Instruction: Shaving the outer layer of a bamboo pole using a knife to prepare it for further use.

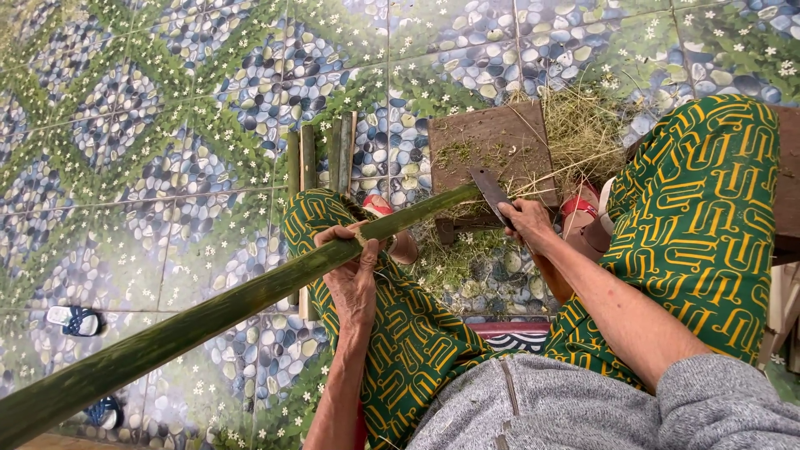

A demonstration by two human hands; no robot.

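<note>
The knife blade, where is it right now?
In the head view, right of centre: the knife blade in the right hand meets the bamboo pole's end over the wooden block.

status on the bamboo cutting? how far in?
Done: several split bamboo strips lie on the tiled floor, and green shavings litter the wooden block. In hand: the left hand grips a long green bamboo pole whose end rests on the block, and the right hand holds a cleaver against that end. Left: the pole looks whole along its visible length.
</note>
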